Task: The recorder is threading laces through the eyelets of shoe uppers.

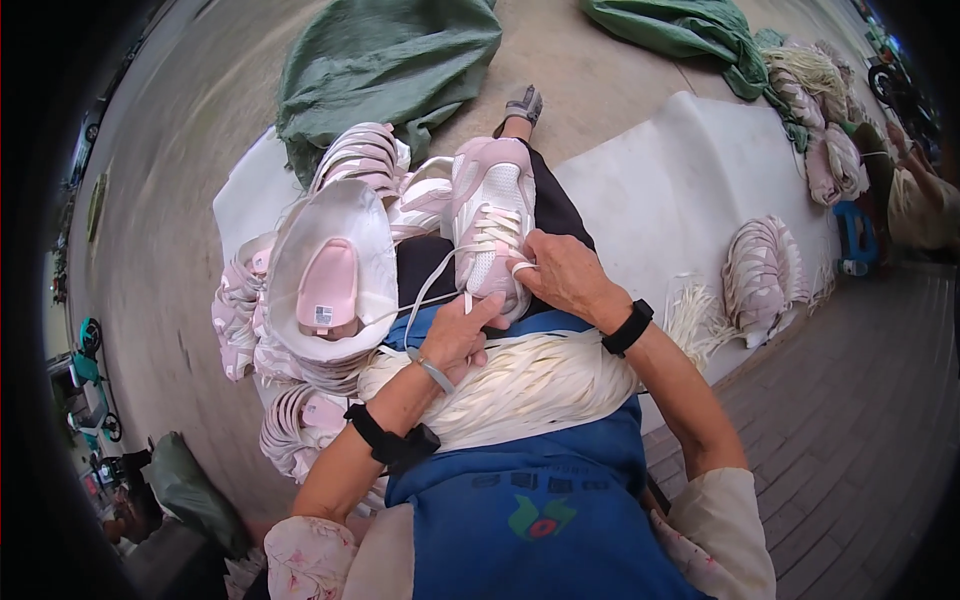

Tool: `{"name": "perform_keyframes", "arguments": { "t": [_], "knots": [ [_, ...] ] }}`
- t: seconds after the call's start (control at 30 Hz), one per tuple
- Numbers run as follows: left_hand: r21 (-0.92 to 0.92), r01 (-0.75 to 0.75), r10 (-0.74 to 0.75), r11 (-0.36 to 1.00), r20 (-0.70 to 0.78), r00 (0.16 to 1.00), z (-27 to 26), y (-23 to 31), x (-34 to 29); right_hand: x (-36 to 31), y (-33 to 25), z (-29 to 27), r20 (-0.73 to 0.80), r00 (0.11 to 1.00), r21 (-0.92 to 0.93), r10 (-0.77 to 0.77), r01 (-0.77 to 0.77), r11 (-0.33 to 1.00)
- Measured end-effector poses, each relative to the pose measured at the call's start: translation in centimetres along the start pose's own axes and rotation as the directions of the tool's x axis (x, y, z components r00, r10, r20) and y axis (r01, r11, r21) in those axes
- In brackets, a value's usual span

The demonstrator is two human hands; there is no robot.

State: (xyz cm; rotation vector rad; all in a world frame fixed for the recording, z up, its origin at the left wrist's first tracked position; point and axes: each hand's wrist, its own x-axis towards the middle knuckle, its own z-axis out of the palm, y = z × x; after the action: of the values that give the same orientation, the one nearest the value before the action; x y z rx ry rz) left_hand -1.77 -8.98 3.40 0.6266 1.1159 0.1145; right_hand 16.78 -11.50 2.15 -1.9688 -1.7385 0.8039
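Observation:
A pink and white shoe upper (495, 190) lies across my lap, with a cream shoelace (497, 230) threaded in rows through its eyelets. At its near end, my left hand (460, 338) is closed, a lace strand coming out between its fingers, its fingertips against the upper. My right hand (568, 277) pinches a loop of the lace at the upper's right edge. A loose strand curves down past the left side of the upper. Below both hands, a thick bundle of cream laces (520, 390) rests on my blue apron (530, 480).
Stacks of pink and white uppers (360, 160) stand to the left, around a white bowl-shaped piece (275, 270) holding a pink insole (328, 285). Another stack (765, 275) sits right on a white sheet (680, 180). Green sacks (385, 70) lie beyond. A person (925, 190) sits far right.

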Motion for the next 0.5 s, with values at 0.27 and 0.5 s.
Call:
{"name": "perform_keyframes", "arguments": {
  "t": [0.27,0.5],
  "knots": [
    [-0.427,-0.016,0.013,0.904,-0.009,1.0,-0.6,-1.6,2.7,-0.7,0.3,-0.1,0.016,0.999,0.003,-0.033,0.033,0.999],
    [-0.339,0.032,-0.022,0.94,0.033,0.999,-1.1,-1.1,1.9,-0.2,1.2,-1.9,0.056,0.998,0.246,-0.008,-0.007,0.969]
  ]
}}
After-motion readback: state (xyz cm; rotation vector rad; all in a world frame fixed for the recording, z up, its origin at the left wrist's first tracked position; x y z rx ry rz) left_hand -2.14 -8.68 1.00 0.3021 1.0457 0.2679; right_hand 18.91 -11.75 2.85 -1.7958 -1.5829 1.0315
